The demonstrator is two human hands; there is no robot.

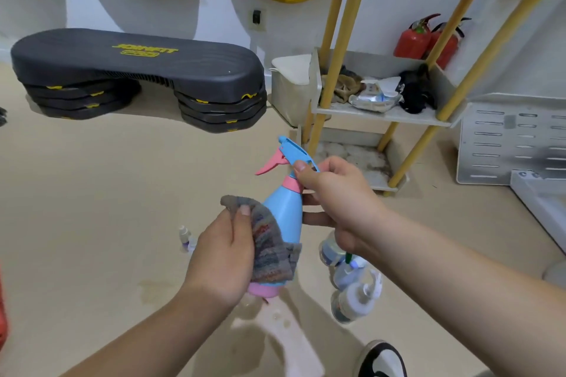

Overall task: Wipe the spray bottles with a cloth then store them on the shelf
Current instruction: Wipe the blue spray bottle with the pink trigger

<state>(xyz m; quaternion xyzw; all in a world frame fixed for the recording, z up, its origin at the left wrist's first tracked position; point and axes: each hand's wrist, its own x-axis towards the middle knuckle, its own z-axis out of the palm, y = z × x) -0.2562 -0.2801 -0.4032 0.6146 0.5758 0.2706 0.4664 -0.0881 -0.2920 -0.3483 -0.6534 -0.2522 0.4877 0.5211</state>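
A blue spray bottle [284, 211] with a pink trigger, collar and base is held in mid-air at the centre of the view. My right hand [333, 199] grips its neck, just under the spray head. My left hand [223, 257] holds a grey striped cloth [269, 248] wrapped against the bottle's lower body. Several clear spray bottles [352, 285] lie on the floor under my right forearm. The shelf [382, 115], with yellow posts and white boards, stands at the back right.
A stacked black step platform [137, 70] sits at the back left. Rags and a wipes pack lie on the shelf. Two red fire extinguishers [425, 40] stand behind it. A white perforated panel [508, 144] leans at right. Two small bottles [186, 239] stand on the floor. My shoe [382, 361] shows at the bottom.
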